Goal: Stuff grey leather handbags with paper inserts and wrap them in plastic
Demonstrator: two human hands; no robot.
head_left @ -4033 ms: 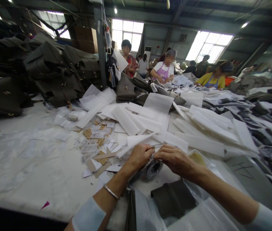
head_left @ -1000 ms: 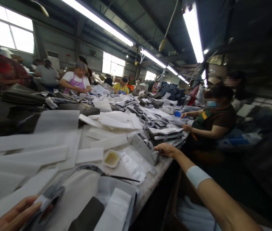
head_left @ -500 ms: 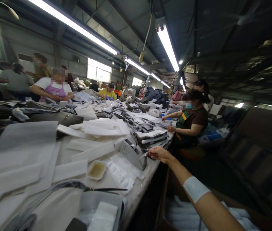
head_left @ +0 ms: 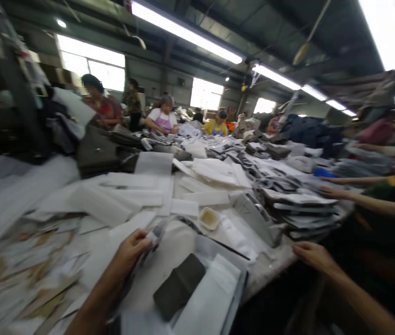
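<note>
My left hand is closed around a strap wrapped in clear film, part of a pale bag lying in front of me. On that bag rest a dark grey folded piece and a white padding strip. My right hand is over the table's front edge, fingers pinched; what they hold is blurred. Just left of it stands a grey panel with pen marks. Between the hands are a small tray of yellowish paste and white thin packets.
White foam sheets cover the table's middle, and paper scraps lie at the left. A stack of wrapped grey bags stands at the right, near a co-worker's hands. Dark bags are piled at the back left.
My view has swung left. My left hand has come into view, on the wrapped strap. My right hand is still pinched near the table edge beside the grey panel.
</note>
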